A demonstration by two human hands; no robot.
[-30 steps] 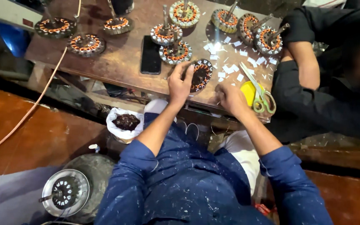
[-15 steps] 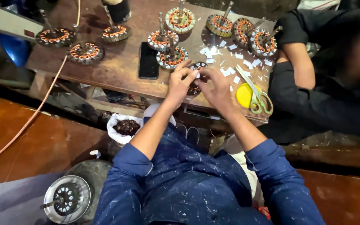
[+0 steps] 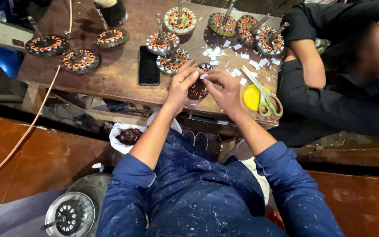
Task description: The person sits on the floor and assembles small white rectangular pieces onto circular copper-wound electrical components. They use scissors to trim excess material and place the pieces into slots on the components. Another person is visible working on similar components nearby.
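Left hand and right hand curled, fingertips pinched on small white paper slip above round copper-wound motor stator. Worn brown wooden bench edge just below wrists. Stator mostly hidden under hands; exact grip unclear.

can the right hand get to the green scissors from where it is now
Probably yes. The right hand is at the wound coil ring, and the scissors lie just to its right on the table with nothing between.
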